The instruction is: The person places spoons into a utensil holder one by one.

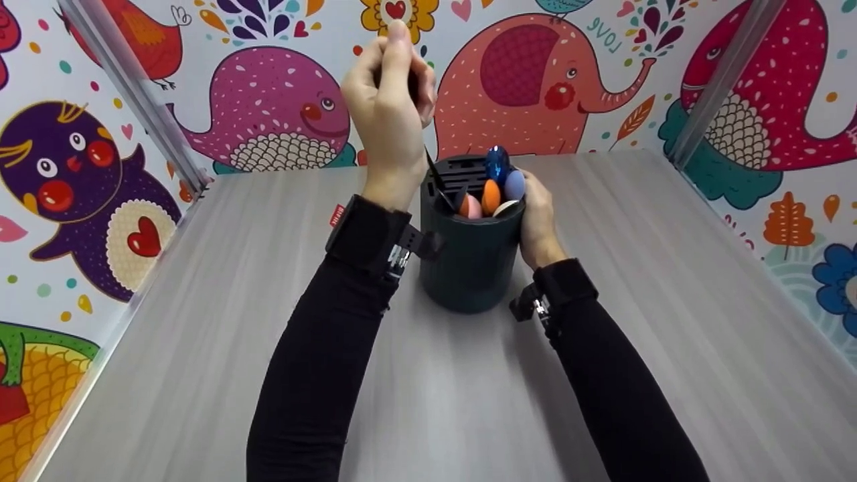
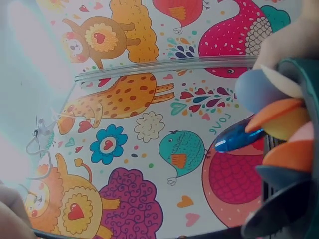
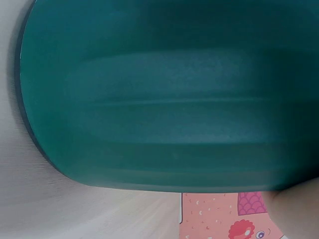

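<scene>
A dark green utensil holder (image 1: 469, 268) stands upright on the table with a black slotted insert on top. Several smooth rounded ends stick out of it, among them a shiny blue one (image 1: 497, 164), an orange one (image 1: 491, 196) and a pink one (image 1: 473, 207). Raised above its left side, my left hand (image 1: 392, 100) pinches a long thin dark utensil (image 1: 436, 175) that slants down to the holder; its exact kind is unclear. My right hand (image 1: 537, 221) grips the holder's right side, its fingertips partly hidden. Close up, the right wrist view shows the holder's ribbed green wall (image 3: 174, 119).
The grey wood-grain table (image 1: 201, 335) reaches back to panels printed with cartoon animals (image 1: 515, 87). Metal corner posts (image 1: 144, 100) stand at the back left and back right. A small red tag (image 1: 337, 215) shows beside the left wrist strap.
</scene>
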Tool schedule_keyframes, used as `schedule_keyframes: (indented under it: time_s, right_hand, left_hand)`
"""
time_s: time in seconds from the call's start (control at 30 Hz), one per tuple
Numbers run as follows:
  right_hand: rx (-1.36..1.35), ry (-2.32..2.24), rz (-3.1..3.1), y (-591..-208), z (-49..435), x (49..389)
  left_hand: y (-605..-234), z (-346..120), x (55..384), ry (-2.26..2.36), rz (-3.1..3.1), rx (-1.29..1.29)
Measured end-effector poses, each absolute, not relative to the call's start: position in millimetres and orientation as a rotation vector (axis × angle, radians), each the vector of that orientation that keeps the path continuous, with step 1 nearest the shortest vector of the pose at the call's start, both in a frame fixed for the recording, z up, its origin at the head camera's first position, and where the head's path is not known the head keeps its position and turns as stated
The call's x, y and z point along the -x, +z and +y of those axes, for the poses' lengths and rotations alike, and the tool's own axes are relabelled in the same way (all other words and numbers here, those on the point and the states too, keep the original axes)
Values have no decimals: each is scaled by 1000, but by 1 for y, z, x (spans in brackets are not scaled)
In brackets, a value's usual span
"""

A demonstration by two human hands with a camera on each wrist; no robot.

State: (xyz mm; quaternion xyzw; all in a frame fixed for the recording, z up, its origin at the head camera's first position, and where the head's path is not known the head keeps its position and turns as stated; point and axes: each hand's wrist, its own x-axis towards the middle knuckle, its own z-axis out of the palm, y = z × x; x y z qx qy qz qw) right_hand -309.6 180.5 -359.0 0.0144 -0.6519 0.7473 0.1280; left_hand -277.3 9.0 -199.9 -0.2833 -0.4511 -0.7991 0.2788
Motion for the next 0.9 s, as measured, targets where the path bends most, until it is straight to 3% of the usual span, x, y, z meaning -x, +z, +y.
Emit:
schedule_keyframes:
  time_s: [0.7,0.9]
  right_hand:
    - [-33,2181,-1884,-366,184,320]
    - [-59,2179,-1903,-358,182,309]
  left_hand:
    - [-263,24,308,-2148,-1685,649]
    - [-285,22,319,-2076,-1892,579]
